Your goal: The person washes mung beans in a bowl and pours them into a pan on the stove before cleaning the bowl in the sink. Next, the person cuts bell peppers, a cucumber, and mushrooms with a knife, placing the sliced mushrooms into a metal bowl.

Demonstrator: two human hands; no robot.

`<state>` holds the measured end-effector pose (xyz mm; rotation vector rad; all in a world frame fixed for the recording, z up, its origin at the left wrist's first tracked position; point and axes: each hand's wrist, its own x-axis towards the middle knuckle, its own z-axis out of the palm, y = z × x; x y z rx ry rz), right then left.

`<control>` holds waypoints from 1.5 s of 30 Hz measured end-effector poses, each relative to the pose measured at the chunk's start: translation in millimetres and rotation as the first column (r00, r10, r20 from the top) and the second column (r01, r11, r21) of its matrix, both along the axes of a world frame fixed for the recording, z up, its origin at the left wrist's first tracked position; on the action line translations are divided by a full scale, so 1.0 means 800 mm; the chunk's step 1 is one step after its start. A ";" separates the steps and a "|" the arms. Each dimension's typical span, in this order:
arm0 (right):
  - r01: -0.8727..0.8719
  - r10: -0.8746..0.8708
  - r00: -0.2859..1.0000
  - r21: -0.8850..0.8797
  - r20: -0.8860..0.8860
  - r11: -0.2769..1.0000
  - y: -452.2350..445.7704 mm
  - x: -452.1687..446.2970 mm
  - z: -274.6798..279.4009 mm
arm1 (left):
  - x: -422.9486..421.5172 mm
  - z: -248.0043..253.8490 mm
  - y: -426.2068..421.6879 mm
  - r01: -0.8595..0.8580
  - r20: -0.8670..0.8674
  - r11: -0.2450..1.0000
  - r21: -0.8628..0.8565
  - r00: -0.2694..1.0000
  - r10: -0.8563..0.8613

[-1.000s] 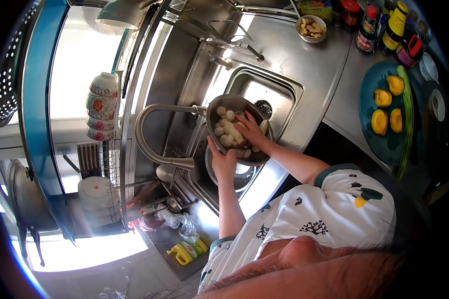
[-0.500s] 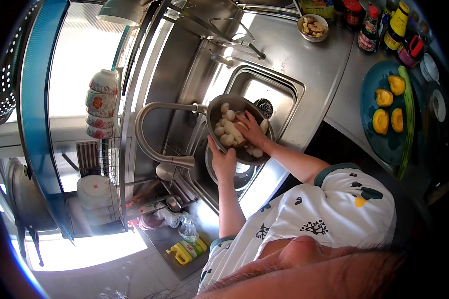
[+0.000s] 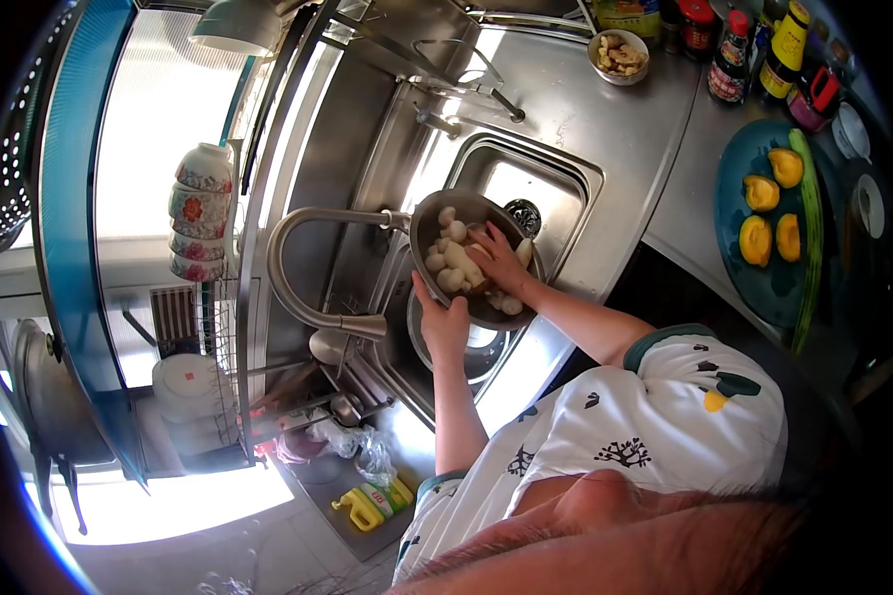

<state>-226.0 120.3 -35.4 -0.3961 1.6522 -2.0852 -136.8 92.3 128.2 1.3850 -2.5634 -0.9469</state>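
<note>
A metal bowl (image 3: 429, 220) is tilted over the sink, with several white mushrooms (image 3: 452, 260) inside it. My left hand (image 3: 445, 319) grips the bowl's near rim, thumb up at the edge and fingers along the outer side. Reaching into the bowl, my right hand (image 3: 501, 260) lies over the mushrooms with fingers stretched out and a little apart. Its fingertips touch the pale pieces; whether any is pinched is hidden. Beneath the bowl, in the near basin, part of another round metal vessel (image 3: 486, 362) shows.
A curved faucet (image 3: 278, 263) arches beside the bowl. The other basin (image 3: 580, 183) has a drain. On the counter stand a small bowl of ginger-like pieces (image 3: 620, 57), sauce bottles (image 3: 729, 64) and a teal plate (image 3: 739, 213) with yellow pieces and a long green stalk. A yellow jug (image 3: 372, 504) lies below.
The view has shifted very slightly. Both hands and the bowl keep nearly the same place, the right hand still over the mushrooms.
</note>
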 end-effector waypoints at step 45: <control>0.614 -0.270 0.725 0.417 -0.634 0.671 0.461 -0.083 0.111 | -0.198 -0.182 0.099 0.330 -0.360 0.376 0.866 0.933 0.010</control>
